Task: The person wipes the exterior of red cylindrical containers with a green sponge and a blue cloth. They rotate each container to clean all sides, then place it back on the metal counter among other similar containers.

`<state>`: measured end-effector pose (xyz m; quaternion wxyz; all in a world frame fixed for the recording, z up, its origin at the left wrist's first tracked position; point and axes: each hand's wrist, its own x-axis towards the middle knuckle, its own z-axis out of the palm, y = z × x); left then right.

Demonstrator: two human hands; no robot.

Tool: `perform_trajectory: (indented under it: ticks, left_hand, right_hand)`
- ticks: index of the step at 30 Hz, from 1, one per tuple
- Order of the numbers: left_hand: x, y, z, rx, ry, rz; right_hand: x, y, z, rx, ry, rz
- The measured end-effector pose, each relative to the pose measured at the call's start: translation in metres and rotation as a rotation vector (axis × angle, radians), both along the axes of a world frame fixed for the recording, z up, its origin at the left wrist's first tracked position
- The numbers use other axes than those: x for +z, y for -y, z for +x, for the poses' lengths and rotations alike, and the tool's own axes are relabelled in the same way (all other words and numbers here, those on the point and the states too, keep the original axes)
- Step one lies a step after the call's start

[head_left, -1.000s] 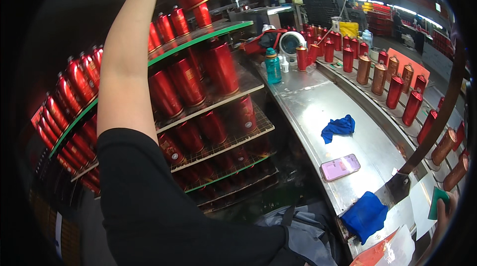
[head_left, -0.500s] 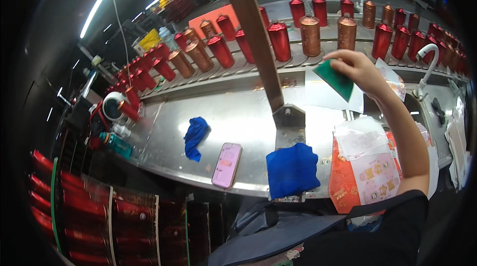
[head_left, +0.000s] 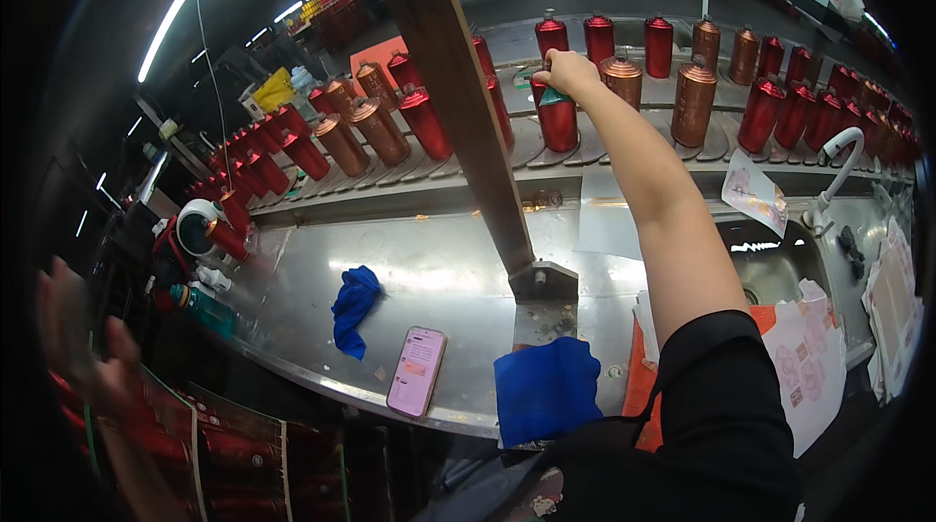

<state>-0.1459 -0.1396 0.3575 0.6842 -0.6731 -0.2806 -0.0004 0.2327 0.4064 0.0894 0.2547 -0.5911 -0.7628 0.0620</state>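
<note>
Red bottle (head_left: 559, 127): right hand (head_left: 575, 75), grip clamped on green sheet (head_left: 554, 96) at its shoulder; keep pressure even, bottle upright. Left hand (head_left: 84, 362) blurred, fingers apart.

From my end, I could reach low across the bench (head_left: 453, 273) beyond the phone (head_left: 416, 373), but 1 slanting post (head_left: 461, 103) (my main snag) stands before the bottles (head_left: 424, 122), and 1 tap (head_left: 838, 181) rises beside the sink (head_left: 778, 276).

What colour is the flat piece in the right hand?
The flat piece is green; best view: head.
</note>
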Motion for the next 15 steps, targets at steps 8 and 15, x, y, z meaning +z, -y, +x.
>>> perform_trajectory:
  ticks: [8,15]
  left_hand:
    - [-0.207,-0.11,0.135,-0.596,0.762,-0.7]
    - [-0.25,-0.172,0.214,-1.104,1.91,-1.506]
  right_hand:
    - [0.004,0.109,0.092,0.058,0.051,0.349]
    - [0.155,0.311,0.091,0.523,-0.114,0.108]
